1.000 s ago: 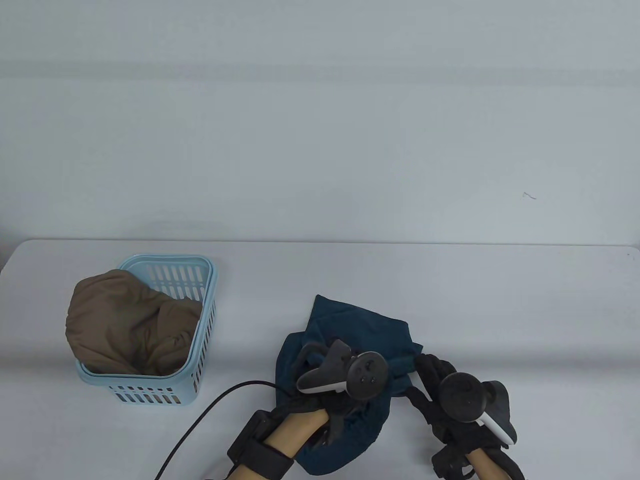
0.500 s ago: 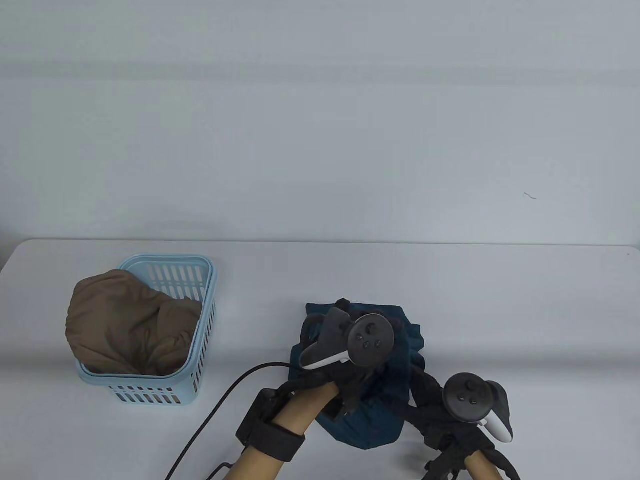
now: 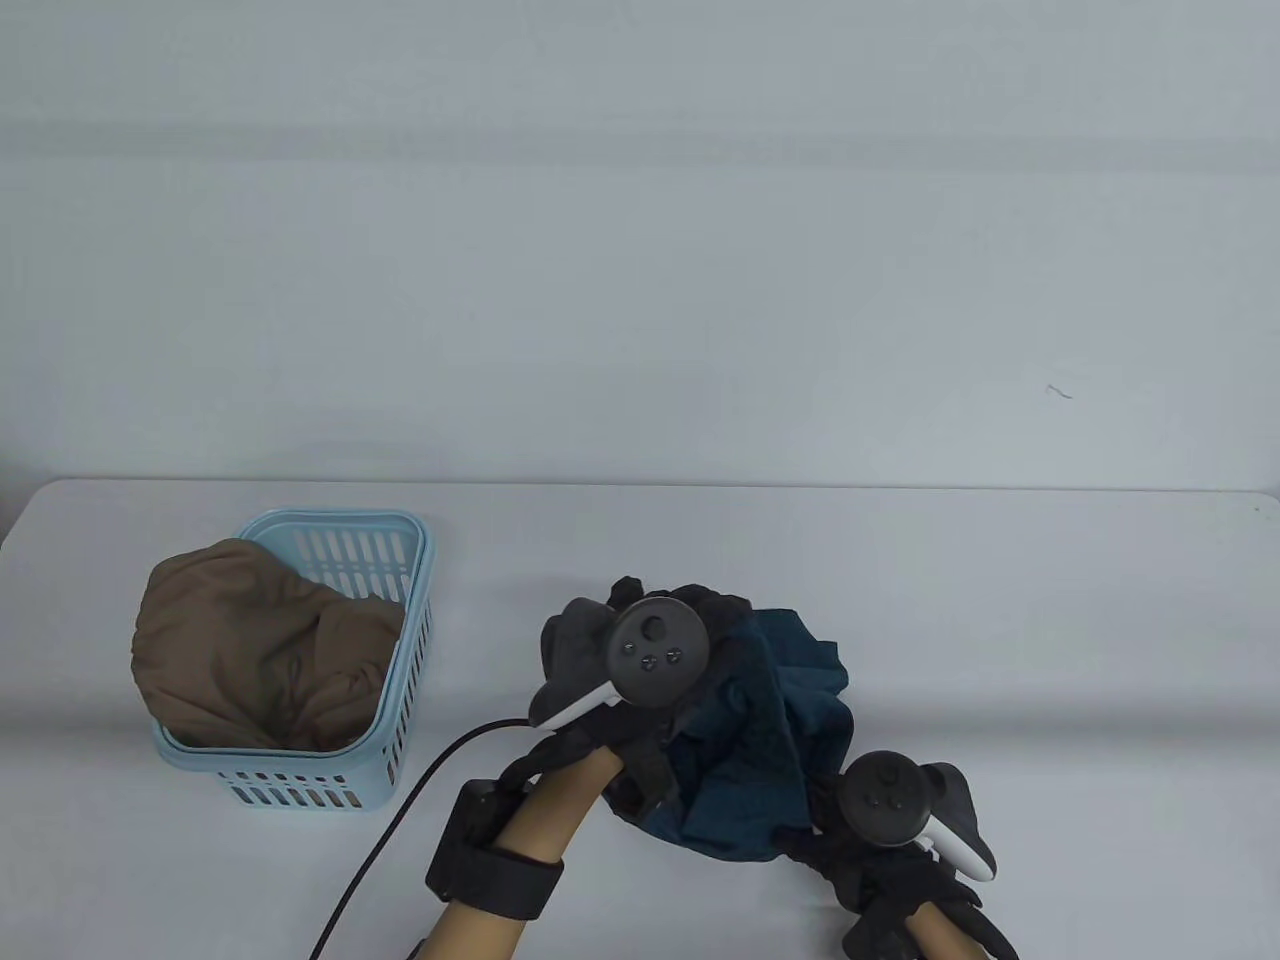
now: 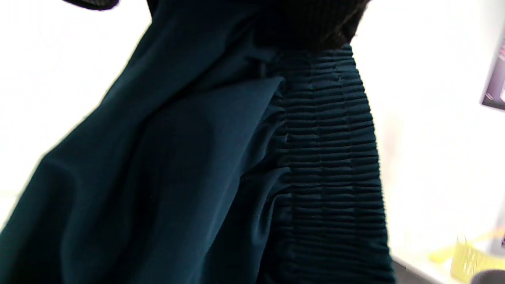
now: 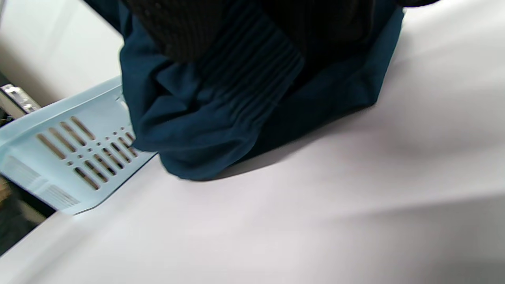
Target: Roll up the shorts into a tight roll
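The dark teal shorts (image 3: 770,740) are bunched up and lifted off the white table (image 3: 1000,620), near its front centre. My left hand (image 3: 690,640) grips their upper far part, with the ribbed waistband hanging below it in the left wrist view (image 4: 327,157). My right hand (image 3: 850,840) grips the shorts' near right part; in the right wrist view its fingers (image 5: 185,27) hold the waistband (image 5: 252,79), and the cloth's lower end touches the table.
A light blue slotted basket (image 3: 400,640) stands at the left of the table, holding bunched brown cloth (image 3: 250,640) that spills over its left rim. The basket also shows in the right wrist view (image 5: 67,157). A black cable (image 3: 400,830) runs from my left wrist to the front edge.
My left hand has risen and moved away from me and left, lifting the shorts from lying on the table into a hanging bunch. My right hand shifted left and nearer me.
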Available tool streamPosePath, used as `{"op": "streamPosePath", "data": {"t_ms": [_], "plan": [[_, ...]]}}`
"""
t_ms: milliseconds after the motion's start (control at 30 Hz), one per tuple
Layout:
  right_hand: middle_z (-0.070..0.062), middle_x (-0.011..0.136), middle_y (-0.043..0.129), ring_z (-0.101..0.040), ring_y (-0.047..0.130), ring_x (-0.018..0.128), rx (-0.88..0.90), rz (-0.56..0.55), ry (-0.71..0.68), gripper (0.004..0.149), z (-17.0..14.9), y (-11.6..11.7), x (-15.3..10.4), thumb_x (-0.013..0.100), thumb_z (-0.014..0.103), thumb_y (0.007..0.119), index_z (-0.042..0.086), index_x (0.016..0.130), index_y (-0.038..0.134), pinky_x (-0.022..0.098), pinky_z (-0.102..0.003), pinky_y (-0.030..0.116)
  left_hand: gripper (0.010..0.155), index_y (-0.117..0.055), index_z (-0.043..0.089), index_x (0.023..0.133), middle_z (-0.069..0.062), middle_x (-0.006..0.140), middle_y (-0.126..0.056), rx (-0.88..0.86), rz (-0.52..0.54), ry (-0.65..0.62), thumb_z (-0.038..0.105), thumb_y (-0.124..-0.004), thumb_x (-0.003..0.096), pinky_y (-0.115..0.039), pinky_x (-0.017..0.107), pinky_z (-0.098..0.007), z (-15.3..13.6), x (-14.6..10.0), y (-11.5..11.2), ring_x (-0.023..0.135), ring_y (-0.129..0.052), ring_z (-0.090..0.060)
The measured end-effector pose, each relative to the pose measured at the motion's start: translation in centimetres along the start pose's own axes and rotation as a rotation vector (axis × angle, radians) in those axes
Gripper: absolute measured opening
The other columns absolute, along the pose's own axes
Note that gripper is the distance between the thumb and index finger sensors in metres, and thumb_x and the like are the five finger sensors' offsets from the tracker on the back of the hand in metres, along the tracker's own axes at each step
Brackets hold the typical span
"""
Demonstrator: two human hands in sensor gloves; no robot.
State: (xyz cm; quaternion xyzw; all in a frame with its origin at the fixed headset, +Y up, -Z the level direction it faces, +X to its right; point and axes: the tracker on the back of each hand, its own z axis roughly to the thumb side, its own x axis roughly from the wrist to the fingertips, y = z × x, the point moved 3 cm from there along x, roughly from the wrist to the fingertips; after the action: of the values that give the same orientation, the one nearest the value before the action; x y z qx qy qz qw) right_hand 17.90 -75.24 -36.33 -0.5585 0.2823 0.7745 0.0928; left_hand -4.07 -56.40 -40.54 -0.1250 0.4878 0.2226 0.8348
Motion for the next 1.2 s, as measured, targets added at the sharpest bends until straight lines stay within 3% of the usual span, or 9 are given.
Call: {"op": "streamPosePath", "data": {"t_ms": [133,267,400,533,633,767,867,1033,1200], "plan": [[-0.018,0.109,0.059,-0.049,0.052,0.103,-0.070,-0.131,0.058,0.045,-0.2,-2.4,-0.5,0.053,0.032,0.069,0.011,0.093,0.070,0.069,-0.073,0.038,0.044,-0.074,0.020,0.093,-0.012,0.097,-0.081,-0.175,0.011,0.104,0.035,-0.069,0.0518,-0.049,0.068,-0.074,-4.8,-1.3,0.2,0.086,-0.089,-0.034],[-0.017,0.109,0.058,-0.049,0.053,0.103,-0.146,-0.316,0.088,0.044,0.5,-6.4,-1.0,0.053,0.030,0.070,0.011,0.093,0.070,0.069,-0.073,0.038,0.044,-0.075,0.021,0.093,-0.011,0.098,-0.082,-0.216,-0.009,0.169,0.034,-0.070,0.0511,-0.049,0.067,-0.075,-8.2,-2.2,0.5,0.088,-0.088,-0.036],[-0.019,0.113,0.048,-0.050,0.044,0.105,-0.168,-0.425,0.068,0.044,2.7,-11.8,-1.5,0.053,0.029,0.069,0.014,0.094,0.068,0.070,-0.072,0.037,0.044,-0.076,0.022,0.092,-0.009,0.098,-0.083,-0.237,-0.008,0.174,0.034,-0.071,0.0506,-0.050,0.067,-0.074,-9.1,-2.2,2.5,0.091,-0.087,-0.038],[-0.024,0.115,0.032,-0.054,0.029,0.105,-0.057,-0.542,0.018,0.043,5.6,-18.6,-3.0,0.054,0.028,0.068,0.017,0.095,0.065,0.071,-0.072,0.032,0.043,-0.077,0.022,0.092,-0.009,0.096,-0.086,-0.309,0.044,0.103,0.034,-0.071,0.0502,-0.051,0.068,-0.071,-8.0,-2.2,6.0,0.090,-0.089,-0.036],[-0.024,0.114,0.046,-0.058,0.048,0.102,-0.007,-0.545,-0.037,0.043,7.2,-21.8,-4.1,0.054,0.026,0.068,0.016,0.095,0.065,0.070,-0.071,0.044,0.043,-0.077,0.021,0.091,-0.009,0.090,-0.091,-0.348,0.082,0.043,0.034,-0.071,0.0503,-0.053,0.068,-0.071,-6.8,-2.3,8.0,0.084,-0.096,-0.033],[-0.015,0.092,0.082,-0.035,0.094,0.075,0.104,-0.538,-0.131,0.043,8.2,-25.3,-6.3,0.052,0.027,0.072,0.014,0.093,0.070,0.060,-0.053,0.074,0.044,-0.076,0.020,0.092,-0.007,0.084,-0.095,-0.369,0.124,-0.036,0.035,-0.071,0.0508,-0.057,0.068,-0.070,-4.9,-3.2,10.8,0.075,-0.100,-0.030],[-0.013,0.081,0.089,-0.027,0.099,0.061,0.207,-0.471,-0.201,0.043,8.2,-26.8,-7.8,0.052,0.028,0.074,0.014,0.092,0.072,0.052,-0.048,0.079,0.045,-0.076,0.020,0.093,-0.006,0.081,-0.096,-0.380,0.100,-0.092,0.036,-0.071,0.0512,-0.059,0.068,-0.069,-3.7,-4.0,12.1,0.072,-0.101,-0.028],[-0.013,0.079,0.091,-0.025,0.100,0.056,0.276,-0.339,-0.278,0.043,8.5,-28.2,-9.3,0.052,0.027,0.075,0.013,0.093,0.073,0.048,-0.046,0.080,0.045,-0.076,0.019,0.093,-0.007,0.079,-0.097,-0.427,0.032,-0.156,0.036,-0.071,0.0518,-0.059,0.068,-0.069,-2.0,-4.6,13.1,0.070,-0.102,-0.027],[-0.012,0.080,0.090,-0.026,0.099,0.059,0.226,-0.288,-0.211,0.043,7.6,-28.6,-6.9,0.052,0.026,0.075,0.014,0.093,0.072,0.051,-0.047,0.079,0.045,-0.075,0.020,0.094,-0.006,0.082,-0.095,-0.392,-0.004,-0.067,0.035,-0.071,0.0523,-0.058,0.068,-0.069,-2.9,-2.4,12.1,0.073,-0.100,-0.028]]}}
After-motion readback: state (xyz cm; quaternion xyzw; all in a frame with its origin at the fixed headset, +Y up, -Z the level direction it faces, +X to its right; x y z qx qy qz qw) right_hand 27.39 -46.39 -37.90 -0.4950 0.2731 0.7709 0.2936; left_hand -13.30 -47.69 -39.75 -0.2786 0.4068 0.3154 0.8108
